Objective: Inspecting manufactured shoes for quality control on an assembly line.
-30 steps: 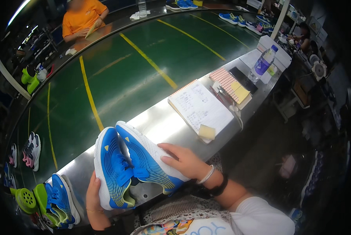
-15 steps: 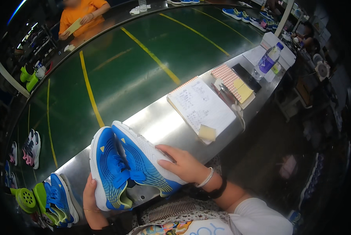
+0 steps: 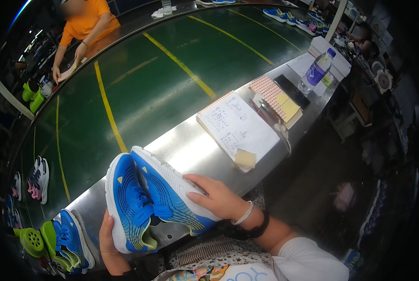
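Observation:
Two blue sneakers with white soles stand together in front of me, toes pointing away. My left hand [image 3: 107, 236] is closed along the outer side of the left sneaker [image 3: 124, 194], its fingers mostly hidden beneath the sole. Against the white sole of the right sneaker [image 3: 166, 189] lies my right hand [image 3: 214, 196], with the thumb and index finger showing and the other fingers hidden. Both shoes have dark wavy lines, a yellow-green lining and a small pale triangle near the toe. Their inner sides touch, and they sit over the metal ledge [image 3: 183, 157].
An open notebook [image 3: 237, 122] with a sponge [image 3: 245, 158], pens, a phone and a water bottle [image 3: 317, 72] line the ledge to the right. More blue sneakers [image 3: 73, 239] stand beside a green holder at lower left. Beyond runs a green conveyor belt [image 3: 148, 93]; a person in orange [image 3: 90, 23] works across it.
The person across the belt has leaned forward and lowered the pale flat piece toward the belt's edge. My hands keep their grip on the sneakers, which shift only slightly in view.

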{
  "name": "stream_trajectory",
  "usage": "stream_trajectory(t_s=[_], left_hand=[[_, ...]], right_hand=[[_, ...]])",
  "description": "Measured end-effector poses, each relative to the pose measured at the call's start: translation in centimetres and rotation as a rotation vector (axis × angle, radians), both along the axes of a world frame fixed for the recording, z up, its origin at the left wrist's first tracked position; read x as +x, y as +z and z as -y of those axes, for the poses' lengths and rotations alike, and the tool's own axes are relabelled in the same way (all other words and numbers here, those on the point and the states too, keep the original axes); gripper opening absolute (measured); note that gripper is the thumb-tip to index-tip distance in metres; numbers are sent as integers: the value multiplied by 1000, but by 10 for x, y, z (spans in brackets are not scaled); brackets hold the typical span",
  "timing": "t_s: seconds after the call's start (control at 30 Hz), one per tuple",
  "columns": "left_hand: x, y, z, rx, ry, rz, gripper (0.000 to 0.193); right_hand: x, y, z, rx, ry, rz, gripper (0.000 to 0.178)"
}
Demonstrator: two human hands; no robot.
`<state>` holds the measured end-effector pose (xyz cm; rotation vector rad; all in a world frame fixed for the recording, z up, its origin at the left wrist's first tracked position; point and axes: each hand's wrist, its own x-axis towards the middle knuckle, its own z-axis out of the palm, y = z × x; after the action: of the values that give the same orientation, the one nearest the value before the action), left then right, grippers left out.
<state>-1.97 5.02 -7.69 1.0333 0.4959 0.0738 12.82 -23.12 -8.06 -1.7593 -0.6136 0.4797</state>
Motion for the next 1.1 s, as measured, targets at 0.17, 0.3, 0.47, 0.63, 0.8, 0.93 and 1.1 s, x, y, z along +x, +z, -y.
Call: stream_trajectory(t_s=[0.17, 0.3, 0.47, 0.63, 0.8, 0.93, 1.1], left_hand=[[0, -1, -3, 10, -8, 2, 67], [1, 2, -1, 25, -8, -2, 67], [1, 4, 0, -12, -14, 0, 66], [-1, 3, 0, -3, 0, -7, 66], [-1, 1, -1, 8, 7, -18, 67], [-1, 0, 1, -4, 3, 9, 60], [3, 7, 5, 5, -19, 11, 64]], right_hand=[[1, 5, 0, -2, 5, -21, 51], [1, 1, 0, 17, 3, -30, 52], [1, 3, 0, 5, 4, -47, 52], [1, 5, 0, -12, 13, -19, 52], [2, 4, 0, -1, 13, -33, 51], [2, 7, 1, 3, 14, -57, 50], [1, 3, -1, 14, 2, -54, 50]])
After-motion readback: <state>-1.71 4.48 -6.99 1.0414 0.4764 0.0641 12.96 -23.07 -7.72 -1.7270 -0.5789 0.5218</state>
